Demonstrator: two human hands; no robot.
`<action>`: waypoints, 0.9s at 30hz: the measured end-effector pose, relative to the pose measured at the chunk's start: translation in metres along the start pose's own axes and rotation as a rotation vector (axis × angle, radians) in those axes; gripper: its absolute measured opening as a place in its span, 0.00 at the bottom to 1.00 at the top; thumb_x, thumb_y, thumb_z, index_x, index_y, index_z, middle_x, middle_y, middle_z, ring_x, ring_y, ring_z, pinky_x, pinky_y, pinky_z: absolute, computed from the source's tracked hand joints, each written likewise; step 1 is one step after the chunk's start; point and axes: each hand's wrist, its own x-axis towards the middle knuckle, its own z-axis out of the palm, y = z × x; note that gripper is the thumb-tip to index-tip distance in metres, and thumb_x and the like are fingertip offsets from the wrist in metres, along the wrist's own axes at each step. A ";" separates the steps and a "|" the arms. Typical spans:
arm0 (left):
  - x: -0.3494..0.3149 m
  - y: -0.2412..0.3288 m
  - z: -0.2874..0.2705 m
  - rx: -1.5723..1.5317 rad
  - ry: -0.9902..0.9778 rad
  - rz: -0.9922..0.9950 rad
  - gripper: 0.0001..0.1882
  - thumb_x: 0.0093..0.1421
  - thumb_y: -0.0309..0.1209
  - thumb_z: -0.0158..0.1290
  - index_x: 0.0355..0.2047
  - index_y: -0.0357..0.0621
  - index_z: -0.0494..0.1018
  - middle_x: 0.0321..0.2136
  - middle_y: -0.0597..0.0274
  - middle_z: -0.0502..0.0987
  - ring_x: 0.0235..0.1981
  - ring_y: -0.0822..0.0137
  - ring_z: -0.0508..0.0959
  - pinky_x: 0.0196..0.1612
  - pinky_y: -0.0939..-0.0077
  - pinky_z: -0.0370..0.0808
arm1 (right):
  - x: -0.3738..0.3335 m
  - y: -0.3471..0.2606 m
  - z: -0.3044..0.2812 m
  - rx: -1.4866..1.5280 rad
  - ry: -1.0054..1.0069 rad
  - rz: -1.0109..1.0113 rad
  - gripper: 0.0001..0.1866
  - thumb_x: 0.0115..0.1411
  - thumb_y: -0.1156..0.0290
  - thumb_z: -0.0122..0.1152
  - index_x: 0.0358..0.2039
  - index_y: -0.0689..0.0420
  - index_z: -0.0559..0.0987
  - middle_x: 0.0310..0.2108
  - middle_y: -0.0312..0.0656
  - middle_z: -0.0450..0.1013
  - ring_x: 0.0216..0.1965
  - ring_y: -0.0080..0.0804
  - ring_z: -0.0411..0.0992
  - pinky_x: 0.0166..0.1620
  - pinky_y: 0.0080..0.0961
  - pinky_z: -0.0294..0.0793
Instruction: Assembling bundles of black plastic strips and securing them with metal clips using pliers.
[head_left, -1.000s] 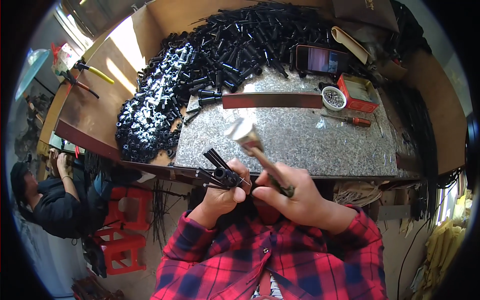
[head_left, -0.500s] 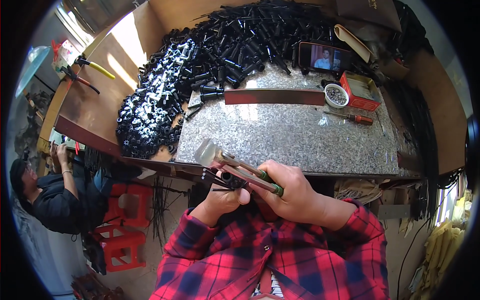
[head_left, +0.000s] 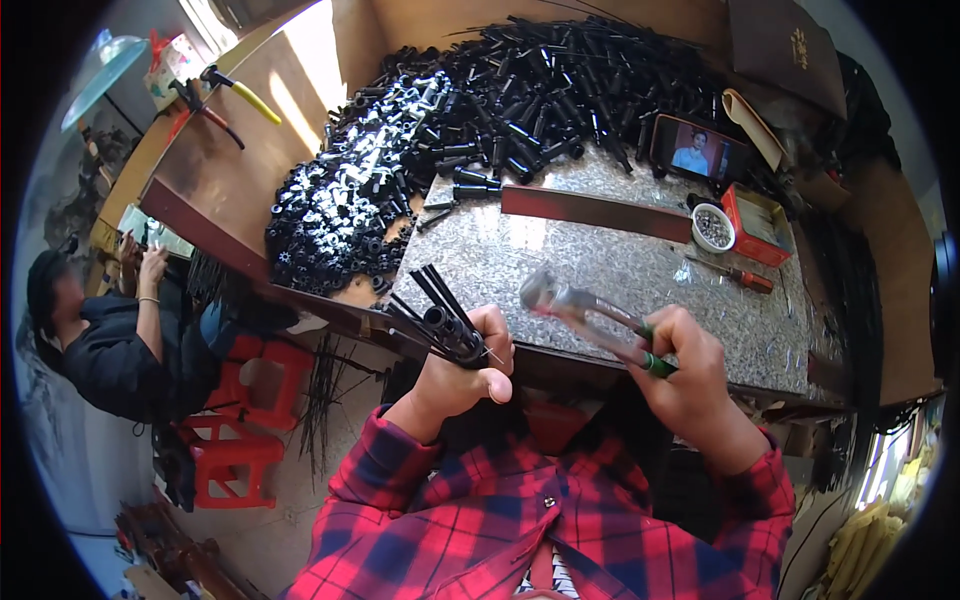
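My left hand (head_left: 462, 372) grips a bundle of black rods and tubes (head_left: 436, 318) that fan out up and to the left, over the near edge of the speckled stone slab (head_left: 600, 265). My right hand (head_left: 690, 370) holds pliers with green-tipped handles (head_left: 585, 310); the metal jaws point left toward the bundle and sit a short way apart from it. Behind the slab lies a large heap of black tubular parts (head_left: 470, 120).
On the slab are a long dark red bar (head_left: 595, 212), a small white bowl of metal bits (head_left: 712, 227), a red box (head_left: 760, 222), a screwdriver (head_left: 735, 274) and a phone with a lit screen (head_left: 697, 150). Another person (head_left: 110, 330) sits at left near red stools (head_left: 245, 420).
The pliers swung down to the bundle half a second ago, then back up and right. My left hand has turned the bundle so its rods fan out upward.
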 end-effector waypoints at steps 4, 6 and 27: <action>0.001 0.005 0.001 0.024 -0.018 -0.033 0.31 0.35 0.42 0.73 0.22 0.48 0.58 0.18 0.73 0.63 0.21 0.78 0.64 0.24 0.83 0.62 | 0.005 0.001 -0.014 -0.455 0.222 -0.280 0.22 0.45 0.74 0.70 0.33 0.56 0.63 0.41 0.47 0.66 0.43 0.44 0.69 0.55 0.50 0.58; 0.001 0.002 -0.001 0.038 -0.034 -0.059 0.29 0.38 0.38 0.72 0.23 0.47 0.58 0.18 0.73 0.63 0.21 0.80 0.64 0.24 0.83 0.62 | 0.007 0.001 -0.014 -0.600 0.285 -0.349 0.22 0.46 0.73 0.69 0.34 0.56 0.63 0.43 0.47 0.66 0.46 0.45 0.69 0.58 0.53 0.54; 0.006 -0.016 0.004 0.292 0.201 0.088 0.25 0.41 0.40 0.71 0.26 0.46 0.64 0.22 0.76 0.63 0.25 0.82 0.62 0.28 0.86 0.60 | 0.002 0.002 0.011 -0.274 0.057 -0.227 0.18 0.44 0.73 0.67 0.28 0.59 0.64 0.32 0.50 0.66 0.29 0.47 0.65 0.32 0.37 0.64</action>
